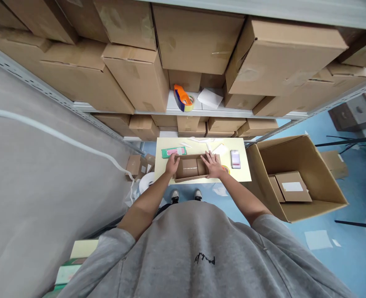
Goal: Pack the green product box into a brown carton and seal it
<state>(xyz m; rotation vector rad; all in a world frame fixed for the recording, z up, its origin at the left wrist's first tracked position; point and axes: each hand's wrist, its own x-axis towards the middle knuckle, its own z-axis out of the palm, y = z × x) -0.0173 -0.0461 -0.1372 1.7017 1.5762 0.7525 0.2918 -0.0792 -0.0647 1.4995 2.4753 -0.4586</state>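
Over a pale yellow table (239,175), an open cardboard box (190,168) lies flat with its open top facing up. Its long axis runs left to right across the person's front, roughly parallel to the table's near edge, and the box sits near the middle of the table. A brown cardboard piece (189,168) stands inside it, though its exact shape is hard to tell. The left hand (172,164) is at the box's left end, its fingers (177,159) bunched together over the rim. The right hand (213,164) is at the right end, its fingers (207,158) spread wide across the rim. Whether either hand is gripping or only resting cannot be told. Left of the box lies a green and pink packet (174,152), and to its right a small pale packet (235,159). A roll of tape (225,169) sits just beside the right hand, partly hidden by it. Ahead, on a metal shelf (209,112) among stacked cartons (198,41), are an orange and blue tape dispenser (181,97) and a white sheet of paper (210,98). A large open carton (294,165) stands on the blue floor to the right, with smaller boxes (293,186) inside
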